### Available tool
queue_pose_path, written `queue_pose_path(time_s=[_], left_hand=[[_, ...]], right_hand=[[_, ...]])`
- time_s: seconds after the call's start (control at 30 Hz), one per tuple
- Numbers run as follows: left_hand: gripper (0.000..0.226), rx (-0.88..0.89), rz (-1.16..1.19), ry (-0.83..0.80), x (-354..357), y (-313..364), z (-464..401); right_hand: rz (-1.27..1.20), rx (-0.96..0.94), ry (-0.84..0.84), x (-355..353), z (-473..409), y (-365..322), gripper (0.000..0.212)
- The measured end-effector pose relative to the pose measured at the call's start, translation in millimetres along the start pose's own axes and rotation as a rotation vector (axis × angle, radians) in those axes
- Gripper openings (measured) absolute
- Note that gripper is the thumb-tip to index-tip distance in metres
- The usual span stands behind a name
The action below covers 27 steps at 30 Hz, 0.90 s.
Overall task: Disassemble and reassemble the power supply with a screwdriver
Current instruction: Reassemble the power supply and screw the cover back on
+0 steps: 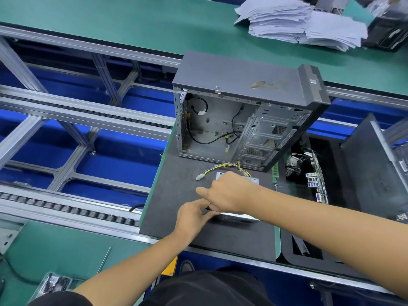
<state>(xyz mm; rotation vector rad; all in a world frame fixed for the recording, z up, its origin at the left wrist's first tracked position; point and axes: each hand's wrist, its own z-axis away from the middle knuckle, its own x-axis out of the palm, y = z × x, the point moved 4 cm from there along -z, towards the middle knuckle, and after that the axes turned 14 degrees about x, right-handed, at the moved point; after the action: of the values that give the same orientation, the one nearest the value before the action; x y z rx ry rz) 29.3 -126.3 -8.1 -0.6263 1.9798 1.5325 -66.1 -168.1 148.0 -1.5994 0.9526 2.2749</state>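
Both bare forearms reach in from the bottom of the frame toward the middle. Lower centre, the left hand (194, 217) curls its fingers at the near left edge of the silver metal power supply box (237, 217), seemingly pinching something there too small to make out. Just above, the right hand (229, 193) lies over the box's top, covering most of it, thumb pointing left; whether it grips I cannot tell. Coloured wires with a white plug (220, 170) trail from the box toward the open grey computer case (242, 120) standing behind on the dark grey surface (172, 195).
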Motion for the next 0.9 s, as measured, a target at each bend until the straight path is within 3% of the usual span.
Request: queue_pose_path(time_s=[0.13, 0.23, 0.3, 0.43, 0.5, 0.57, 0.63, 0.77, 0.83, 0.9], left_hand=[[0.011, 0.05, -0.05, 0.055, 2.2, -2.0, -0.7], [0.029, 0.045, -0.061, 0.073, 4.4, -4.7, -0.4], [0.037, 0.076, -0.124, 0.028, 7.1, -5.0, -0.2], [0.019, 0.04, -0.079, 0.037, 4.6, -5.9, -0.1], [0.019, 0.046, -0.035, 0.032, 3.9, -3.0, -1.0], [0.018, 0.053, -0.012, 0.028, 2.3, -1.6, -1.6], [0.016, 0.049, -0.003, 0.02, 1.1, -2.0, -3.2], [0.021, 0.045, -0.048, -0.031, 2.4, -3.9, -3.6], [0.029, 0.053, -0.115, -0.042, 3.4, -6.3, -3.5], [0.027, 0.048, -0.112, -0.015, 3.1, -4.9, -3.2]], right_hand=[[-0.008, -0.166, -0.023, -4.1, 1.2, 4.0, 0.028], [0.089, -0.33, -0.011, -9.4, 5.3, 0.5, 0.02], [0.075, -0.339, -0.054, -4.8, 6.3, -6.0, 0.016], [-0.262, 0.217, -0.198, 6.2, -5.6, 3.8, 0.031], [-0.318, 0.316, -0.257, 10.3, -6.9, 8.0, 0.04], [-0.206, 0.222, -0.171, 5.3, -5.4, 11.6, 0.046], [-0.029, -0.006, -0.035, -2.2, -2.6, 15.1, 0.047], [0.213, -0.528, -0.059, -7.3, 3.2, 19.4, 0.034], [0.18, -0.525, -0.044, -7.6, 4.4, 17.9, 0.027], [-0.01, -0.258, -0.07, -2.0, 2.1, 13.5, 0.022]])
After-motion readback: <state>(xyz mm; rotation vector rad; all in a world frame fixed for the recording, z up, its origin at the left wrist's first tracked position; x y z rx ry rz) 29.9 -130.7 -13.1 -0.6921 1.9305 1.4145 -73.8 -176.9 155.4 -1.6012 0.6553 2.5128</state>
